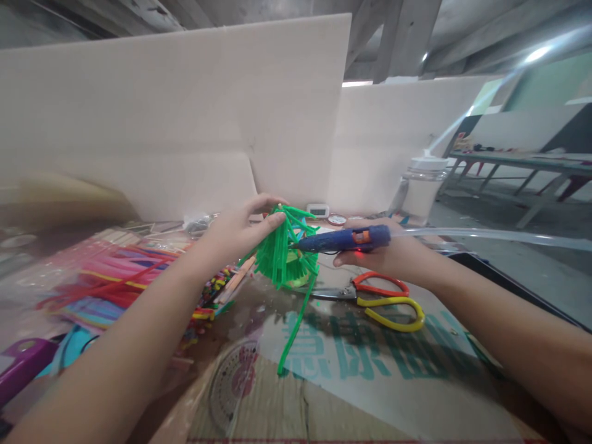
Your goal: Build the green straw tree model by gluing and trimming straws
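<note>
My left hand (259, 225) grips the top of a green craft piece (277, 256) made of many pipe cleaners, its thumb pressed on the near side. One long green strand (296, 330) hangs from it toward the table. In my right hand (383, 256) is a blue glue gun (342, 239) with a glowing red light and a clear glue stick running out to the right. The gun's nozzle points left and reaches the middle of the green piece; whether it touches cannot be made out.
Scissors (389, 313) with one red and one yellow handle lie below the gun. Bagged pipe cleaners (115, 277) cover the left. A purple tool (25, 364) is at the left edge. A lidded bottle (422, 188) with a straw stands at back right, before white boards (185, 117).
</note>
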The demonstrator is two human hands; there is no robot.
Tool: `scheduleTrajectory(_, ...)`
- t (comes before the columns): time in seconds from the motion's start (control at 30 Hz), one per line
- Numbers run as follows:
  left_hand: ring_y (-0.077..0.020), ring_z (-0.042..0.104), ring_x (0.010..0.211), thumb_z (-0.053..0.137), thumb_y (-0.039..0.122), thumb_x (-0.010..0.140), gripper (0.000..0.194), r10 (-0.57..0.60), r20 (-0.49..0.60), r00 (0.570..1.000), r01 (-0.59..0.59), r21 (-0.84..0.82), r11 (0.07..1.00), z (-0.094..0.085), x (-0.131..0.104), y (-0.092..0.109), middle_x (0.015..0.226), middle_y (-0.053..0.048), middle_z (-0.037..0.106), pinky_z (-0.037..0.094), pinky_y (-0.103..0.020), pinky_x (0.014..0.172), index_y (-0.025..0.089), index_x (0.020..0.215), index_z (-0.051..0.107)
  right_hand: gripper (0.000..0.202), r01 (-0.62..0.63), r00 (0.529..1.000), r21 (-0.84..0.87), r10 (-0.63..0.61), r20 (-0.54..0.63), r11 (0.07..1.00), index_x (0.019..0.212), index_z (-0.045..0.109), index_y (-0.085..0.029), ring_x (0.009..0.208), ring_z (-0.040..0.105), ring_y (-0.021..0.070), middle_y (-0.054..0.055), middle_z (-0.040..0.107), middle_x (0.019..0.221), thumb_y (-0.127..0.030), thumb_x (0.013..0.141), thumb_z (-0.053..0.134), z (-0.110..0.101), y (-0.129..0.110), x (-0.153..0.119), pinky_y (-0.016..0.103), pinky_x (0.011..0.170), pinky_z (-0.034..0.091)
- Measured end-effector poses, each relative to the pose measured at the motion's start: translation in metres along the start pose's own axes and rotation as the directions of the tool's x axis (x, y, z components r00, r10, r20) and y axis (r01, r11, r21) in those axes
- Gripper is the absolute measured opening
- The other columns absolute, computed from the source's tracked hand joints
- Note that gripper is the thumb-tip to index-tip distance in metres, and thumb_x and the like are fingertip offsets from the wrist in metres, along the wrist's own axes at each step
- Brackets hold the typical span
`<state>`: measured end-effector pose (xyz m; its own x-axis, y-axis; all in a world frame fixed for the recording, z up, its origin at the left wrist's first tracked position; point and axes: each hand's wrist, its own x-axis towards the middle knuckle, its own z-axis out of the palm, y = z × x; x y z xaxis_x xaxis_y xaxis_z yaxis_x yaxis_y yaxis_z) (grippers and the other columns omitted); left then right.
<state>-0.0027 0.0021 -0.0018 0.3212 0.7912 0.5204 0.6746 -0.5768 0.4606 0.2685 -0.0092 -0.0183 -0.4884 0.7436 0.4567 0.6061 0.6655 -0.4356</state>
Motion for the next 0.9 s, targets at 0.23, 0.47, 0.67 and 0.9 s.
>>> scheduleTrajectory(0.23,-0.023,0.065,0.102,0.05,0.055,0.092,0.043,-0.008,0.002,1.0,0.008,0.013,1.0,-0.0006,-0.0008,0.002,0.111,-0.002,0.072,0.052,-0.034,0.092,0.025,0.118,0.066,0.046,0.006,1.0,0.072,-0.005,-0.008,0.997,0.118,0.071,-0.029,0.099,0.071,0.0259,0.003,0.075,0.113,-0.043,0.075,0.077,0.0007,-0.0014,0.0008,0.035,0.084,0.058)
scheduleTrajectory(0.47,-0.0228,0.065,0.103,0.049,0.056,0.092,0.044,0.003,0.007,1.0,-0.003,-0.012,1.0,0.0006,-0.0001,-0.0018,0.111,-0.002,0.071,0.052,-0.033,0.091,0.025,0.118,0.065,0.047,0.058,0.998,0.13,-0.054,-0.031,0.99,0.119,0.07,-0.03,0.098,0.072,0.0243,0.001,0.075,0.111,-0.04,0.074,0.078,0.0012,0.0014,-0.0013,0.033,0.082,0.059)
scheduleTrajectory(0.67,-0.0228,0.064,0.105,0.049,0.054,0.093,0.042,0.027,0.011,1.0,-0.027,-0.017,0.999,0.0,-0.0004,-0.0011,0.113,-0.002,0.071,0.051,-0.033,0.092,0.025,0.119,0.065,0.037,-0.007,1.0,0.061,0.007,-0.001,0.998,0.106,0.073,-0.025,0.088,0.071,0.0236,0.003,0.076,0.101,-0.046,0.075,0.077,0.0007,-0.0013,0.0007,0.031,0.073,0.056)
scheduleTrajectory(0.9,-0.0212,0.065,0.103,0.05,0.054,0.093,0.041,0.021,0.009,1.0,-0.021,0.003,1.0,-0.0009,-0.0012,0.0004,0.112,-0.001,0.071,0.051,-0.031,0.091,0.027,0.119,0.065,0.033,-0.021,0.999,0.021,0.022,-0.035,1.0,0.096,0.073,-0.024,0.084,0.068,0.0221,0.003,0.075,0.095,-0.046,0.072,0.079,0.0005,-0.004,0.0015,0.03,0.068,0.053)
